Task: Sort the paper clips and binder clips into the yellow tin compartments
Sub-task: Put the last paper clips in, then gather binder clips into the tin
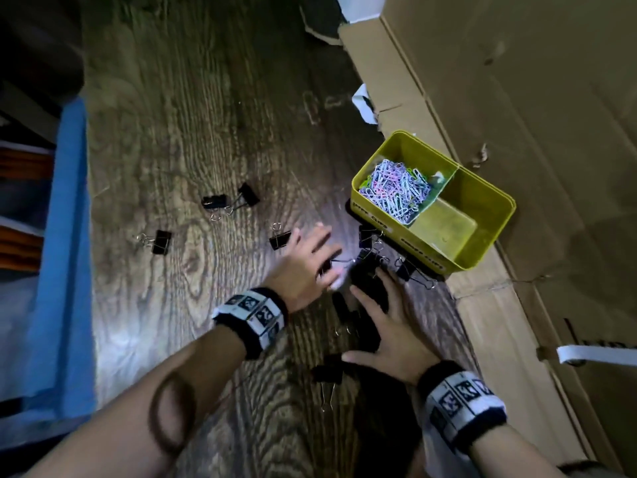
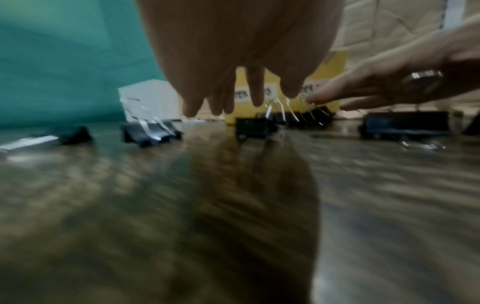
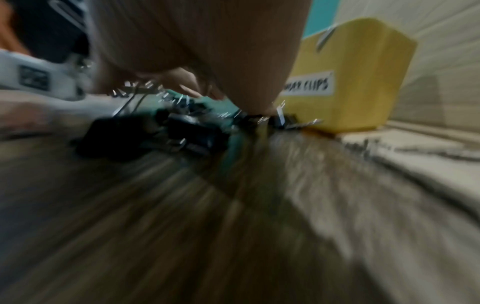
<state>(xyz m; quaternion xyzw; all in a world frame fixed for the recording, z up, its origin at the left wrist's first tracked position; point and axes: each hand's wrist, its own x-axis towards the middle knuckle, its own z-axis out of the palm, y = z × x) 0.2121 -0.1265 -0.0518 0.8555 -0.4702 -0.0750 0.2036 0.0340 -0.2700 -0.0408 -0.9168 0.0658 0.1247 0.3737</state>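
1. Wood-grain desk (image 1: 193, 139) carries scattered black binder clips (image 1: 161, 241) at its left.
2. Left hand (image 1: 306, 267) reaches forward, palm down, fingers spread and straight, holding nothing, above a clip pile (image 1: 370, 270).
3. Right hand (image 1: 393, 326) lies flat, fingers extended onto the same pile, grip apart.
4. Yellow tin (image 1: 489, 232) stands rightmost beside cardboard (image 1: 517, 98); paper clips (image 1: 396, 189) fill its far compartment, the near one bare.

Looks like a storage or home floor spot: wood-grain flooring (image 1: 193, 139), flattened cardboard boxes (image 1: 517, 98), blue sheet (image 1: 65, 236).
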